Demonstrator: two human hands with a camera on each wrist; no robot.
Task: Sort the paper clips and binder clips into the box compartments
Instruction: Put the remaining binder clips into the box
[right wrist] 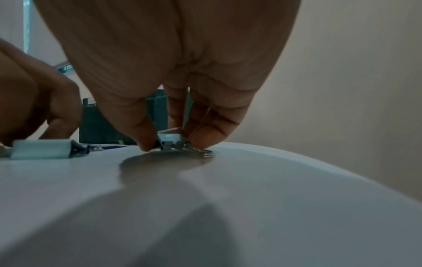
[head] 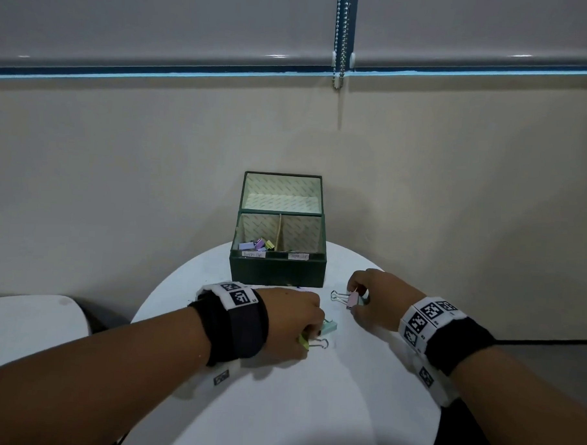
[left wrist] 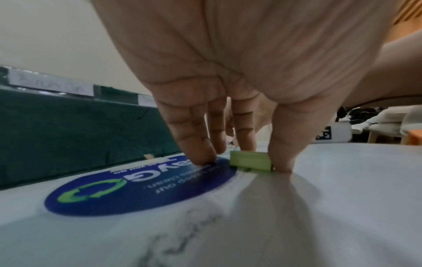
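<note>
The dark green box [head: 276, 272] stands open at the table's back, with several pastel binder clips [head: 256, 245] in its left compartment. What the right compartment [head: 300, 237] holds is hidden. My left hand [head: 314, 334] is down on the table, thumb and fingers pinching a yellow-green binder clip [left wrist: 250, 161]. A mint binder clip [head: 329, 326] lies just beyond its fingertips. My right hand [head: 357, 297] pinches a pale blue binder clip [right wrist: 170, 139] on the table, with a pink binder clip [head: 352, 299] right beside it.
The round white table [head: 277, 406] bears a blue oval sticker [left wrist: 137, 189] in front of the box. A wall rises close behind the box. Another white surface [head: 28, 328] sits lower at the left.
</note>
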